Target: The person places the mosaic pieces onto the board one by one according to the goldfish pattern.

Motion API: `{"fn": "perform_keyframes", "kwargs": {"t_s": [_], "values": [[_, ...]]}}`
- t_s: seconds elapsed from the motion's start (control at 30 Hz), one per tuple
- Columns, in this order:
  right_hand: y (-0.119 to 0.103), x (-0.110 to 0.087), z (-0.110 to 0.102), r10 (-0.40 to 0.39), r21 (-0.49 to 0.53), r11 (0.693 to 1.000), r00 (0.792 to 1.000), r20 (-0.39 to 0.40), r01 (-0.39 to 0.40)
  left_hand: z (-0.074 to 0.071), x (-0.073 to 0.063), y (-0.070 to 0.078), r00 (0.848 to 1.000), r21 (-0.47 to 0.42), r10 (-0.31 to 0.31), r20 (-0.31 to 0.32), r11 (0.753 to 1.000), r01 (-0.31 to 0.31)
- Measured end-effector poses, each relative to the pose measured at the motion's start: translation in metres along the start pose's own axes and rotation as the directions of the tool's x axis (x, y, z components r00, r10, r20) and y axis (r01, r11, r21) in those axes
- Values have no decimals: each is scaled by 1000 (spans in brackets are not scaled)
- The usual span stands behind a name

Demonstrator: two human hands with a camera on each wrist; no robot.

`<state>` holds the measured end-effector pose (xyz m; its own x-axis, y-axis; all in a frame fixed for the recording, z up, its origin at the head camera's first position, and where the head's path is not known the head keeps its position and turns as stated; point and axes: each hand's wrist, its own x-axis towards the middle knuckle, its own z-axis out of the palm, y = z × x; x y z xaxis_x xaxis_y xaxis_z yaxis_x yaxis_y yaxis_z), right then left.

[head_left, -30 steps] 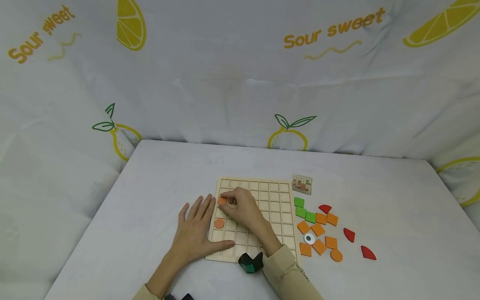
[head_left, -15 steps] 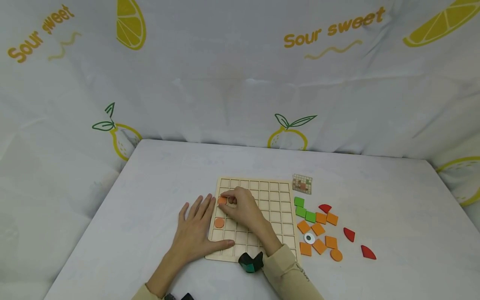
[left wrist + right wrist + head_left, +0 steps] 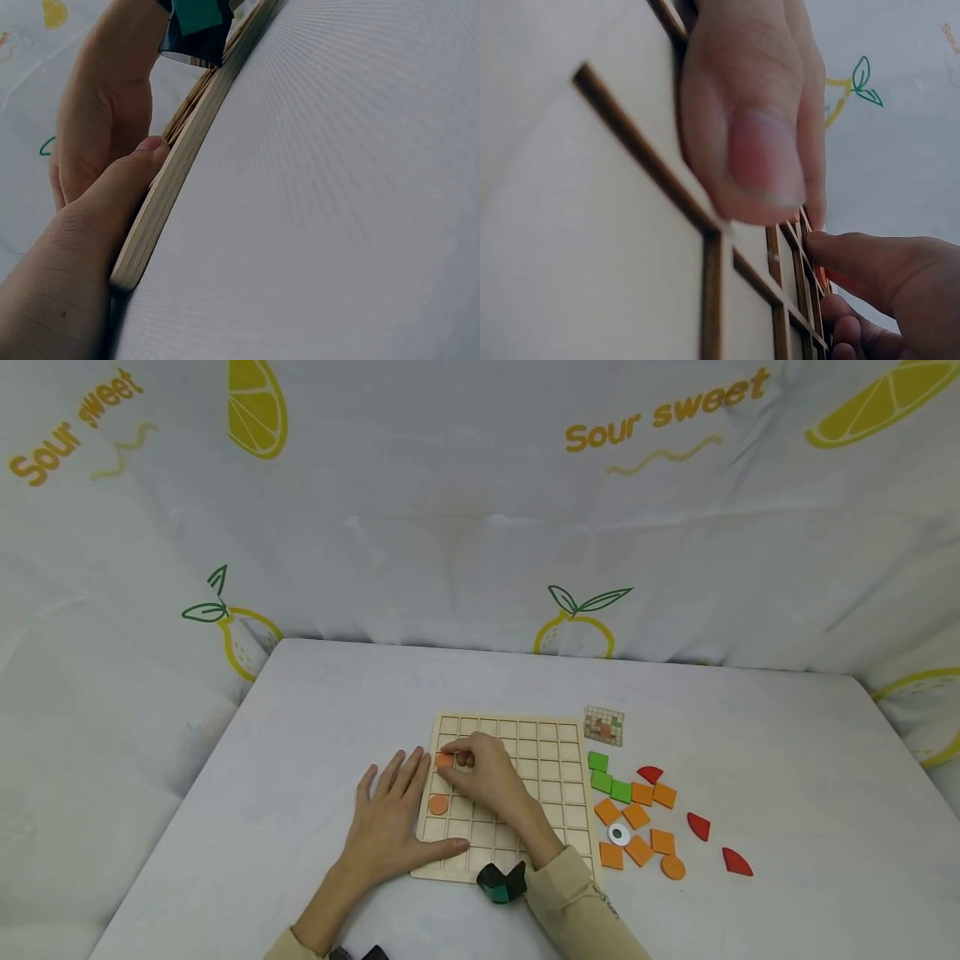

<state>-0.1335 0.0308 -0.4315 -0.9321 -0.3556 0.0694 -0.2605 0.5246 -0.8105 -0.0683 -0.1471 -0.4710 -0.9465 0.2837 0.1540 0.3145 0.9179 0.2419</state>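
Note:
My right hand (image 3: 487, 777) pinches an orange tile (image 3: 445, 760) between thumb and fingers at a cell near the left edge of the wooden grid board (image 3: 551, 771). The fingers partly cover the tile, so its full outline is hidden. An orange disc (image 3: 438, 804) sits in a cell nearer me. My left hand (image 3: 390, 827) lies with fingers straight along the board's left edge, its thumb reaching over the front left corner. In the left wrist view the left thumb (image 3: 135, 169) rests at the board's edge. The right wrist view shows that thumb (image 3: 761, 157) large and close.
Right of the board lie green squares (image 3: 602, 782), several orange squares (image 3: 637, 852), an orange disc (image 3: 672, 867), red quarter-circle pieces (image 3: 698, 827) and a white ring-marked disc (image 3: 618, 834). A small pattern card (image 3: 603, 727) is at the board's far right corner.

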Motion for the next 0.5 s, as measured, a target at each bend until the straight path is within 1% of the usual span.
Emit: {"fn": "perform_keyframes", "kwargs": {"t_s": [0.3,0.5], "values": [[0,-2,-4,22,12,1000,999,24,-22,0,1,1,1000,-13,0,5,1000,0],[-2,-9,-14,1,12,1000,1000,25,-1,-1,0,1,1000,-11,-5,2,1000,5]]}}
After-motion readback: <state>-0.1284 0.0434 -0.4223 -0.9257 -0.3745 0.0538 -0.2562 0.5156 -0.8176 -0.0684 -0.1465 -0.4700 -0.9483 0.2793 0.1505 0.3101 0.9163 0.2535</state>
